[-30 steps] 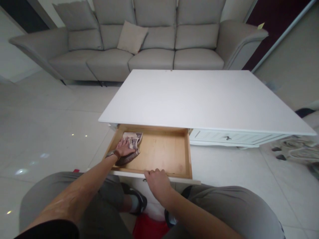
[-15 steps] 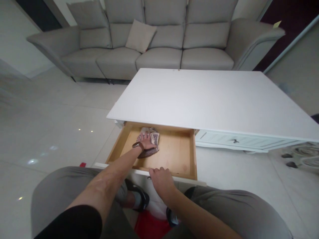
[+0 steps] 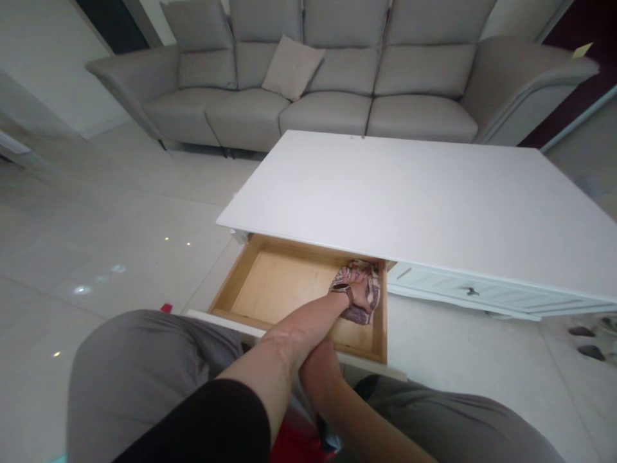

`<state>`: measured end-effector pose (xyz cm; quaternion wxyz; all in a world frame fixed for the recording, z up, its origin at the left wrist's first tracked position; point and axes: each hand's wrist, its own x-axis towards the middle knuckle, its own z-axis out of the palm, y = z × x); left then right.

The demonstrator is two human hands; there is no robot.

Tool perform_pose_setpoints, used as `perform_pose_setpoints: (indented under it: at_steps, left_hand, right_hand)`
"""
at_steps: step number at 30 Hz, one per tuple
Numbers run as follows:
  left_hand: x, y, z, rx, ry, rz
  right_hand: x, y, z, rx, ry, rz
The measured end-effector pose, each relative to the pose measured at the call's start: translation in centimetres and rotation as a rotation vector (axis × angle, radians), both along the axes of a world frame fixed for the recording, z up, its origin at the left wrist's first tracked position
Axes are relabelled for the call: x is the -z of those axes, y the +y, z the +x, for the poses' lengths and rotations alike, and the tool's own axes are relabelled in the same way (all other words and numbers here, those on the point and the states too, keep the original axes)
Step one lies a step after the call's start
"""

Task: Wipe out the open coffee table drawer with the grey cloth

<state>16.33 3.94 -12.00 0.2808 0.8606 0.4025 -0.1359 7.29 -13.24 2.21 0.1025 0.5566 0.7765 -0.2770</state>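
Observation:
My left hand (image 3: 359, 292) presses down on a patterned brown and white cloth (image 3: 357, 317), its fingers partly sunk in the folds. The cloth lies bunched on the bottom of an open wooden drawer (image 3: 279, 276), against the right side wall. On that wrist sits a dark watch or band. My right hand (image 3: 322, 366) stays at the drawer's front panel, beneath my left forearm, which crosses over it. Its fingers are hidden now; half a second ago they were curled over the panel's top edge.
The drawer belongs to a white coffee table (image 3: 409, 193) with a second, closed drawer (image 3: 470, 292) to the right. Behind stands a grey sofa (image 3: 328, 116) with a loose cushion (image 3: 292, 67). A small red piece (image 3: 166, 308) lies on the floor by my left knee.
My left hand has slid the cloth from the drawer's left-middle part to its right end. My left forearm now crosses over my right hand, which has kept its place.

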Motion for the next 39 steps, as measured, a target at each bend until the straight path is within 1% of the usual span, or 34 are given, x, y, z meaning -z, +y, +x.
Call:
perform_pose_setpoints:
  at_steps: [3,5,10,12,15,17,19,21,22,23,25,30,33,36,39]
  left_hand:
    - [-0.6,1.5,-3.1,0.065,-0.07,0.011]
    - [-1.1,2.4,-5.5,0.079,-0.078,0.025]
    - [-2.1,4.1,-11.5,0.02,-0.061,0.048]
    - [-2.4,4.8,-14.4,-0.029,-0.022,0.057]
    - [-2.9,6.1,-19.8,-0.136,0.038,0.087]
    - [-3.4,7.0,-23.7,-0.225,0.083,0.114]
    - [-3.8,7.8,-27.2,-0.342,0.151,0.16]
    - [-4.0,8.4,-29.7,-0.429,0.195,0.2]
    - [-4.0,8.5,-30.4,-0.452,0.204,0.215]
    - [-3.9,8.6,-30.8,-0.465,0.208,0.226]
    - [-3.6,8.4,-30.7,-0.483,0.214,0.239]
    - [-2.2,7.5,-29.3,-0.505,0.261,0.2]
    - [-1.7,6.9,-28.6,-0.501,0.301,0.177]
    - [-1.5,6.2,-26.7,-0.453,0.326,0.146]
    - [-1.6,5.5,-23.0,-0.368,0.298,0.107]
  right_hand:
    - [-1.0,0.2,0.3,-0.003,-0.071,-0.04]
    - [-1.4,0.2,0.5,-0.009,-0.052,-0.019]
    - [-1.4,0.0,0.7,0.001,-0.038,0.027]
    - [-1.3,-0.1,0.7,0.001,-0.041,0.02]
    - [-1.4,-0.1,0.7,-0.011,-0.047,0.012]
    - [-1.6,0.0,0.8,-0.02,-0.052,0.011]
    - [-1.7,0.0,0.8,-0.028,-0.059,0.004]
    - [-1.7,0.1,0.7,-0.037,-0.067,0.002]
    - [-1.7,0.1,0.7,-0.042,-0.072,0.001]
    - [-1.7,0.2,0.7,-0.043,-0.077,0.003]
    - [-1.7,0.2,0.6,-0.045,-0.087,0.001]
    - [-1.8,0.1,0.6,-0.036,-0.086,0.005]
    - [-1.7,0.0,0.8,-0.023,-0.063,0.013]
    - [-1.7,-0.1,0.8,-0.025,-0.059,0.011]
    - [-1.7,0.0,0.6,-0.022,-0.079,0.013]
